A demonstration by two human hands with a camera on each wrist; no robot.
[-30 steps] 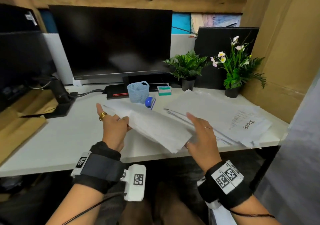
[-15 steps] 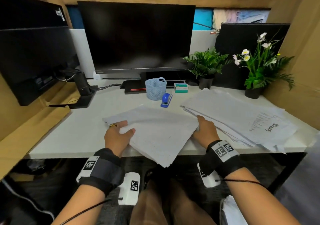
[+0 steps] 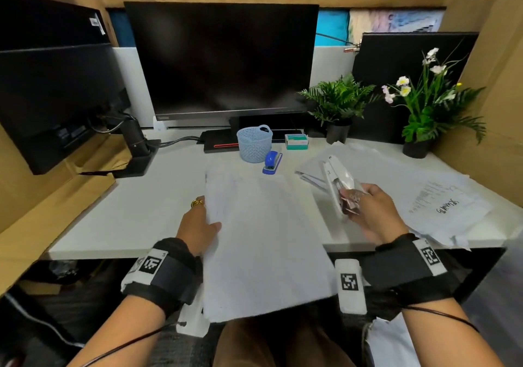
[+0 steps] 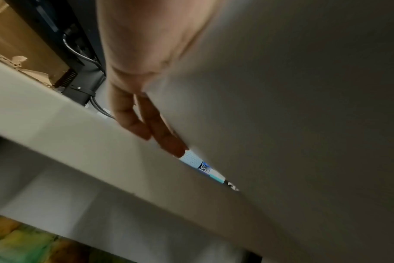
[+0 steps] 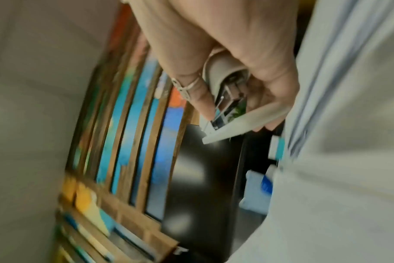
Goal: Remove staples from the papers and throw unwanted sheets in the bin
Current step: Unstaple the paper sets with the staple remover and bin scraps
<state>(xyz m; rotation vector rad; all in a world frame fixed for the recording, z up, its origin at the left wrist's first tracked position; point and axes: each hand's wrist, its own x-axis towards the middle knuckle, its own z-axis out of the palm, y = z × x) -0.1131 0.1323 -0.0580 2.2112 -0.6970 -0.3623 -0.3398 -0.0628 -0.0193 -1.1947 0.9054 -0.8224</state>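
Observation:
A stack of white papers [image 3: 263, 242] lies lengthwise on the white desk [image 3: 135, 219], its near end hanging over the front edge. My left hand [image 3: 198, 225] pinches the stack's left edge, thumb on top. In the left wrist view its fingers [image 4: 146, 124] run beneath the papers [image 4: 304, 106]. My right hand [image 3: 368, 211] is raised just right of the stack and grips a white stapler-like tool [image 3: 334, 180]. The right wrist view shows my right hand [image 5: 225, 106] curled round this tool [image 5: 227, 85], whose arms stand apart.
A loose pile of papers [image 3: 424, 191] covers the desk's right side. Behind the stack lie a blue stapler [image 3: 272, 163], a pale blue basket [image 3: 254, 143] and a small staple box [image 3: 296, 141]. Two potted plants [image 3: 339, 103] and a monitor [image 3: 220, 58] stand at the back.
The stack has been turned lengthwise and pulled over the desk's front edge. My right hand has left the stack and now holds the white tool. My left hand still holds the left edge.

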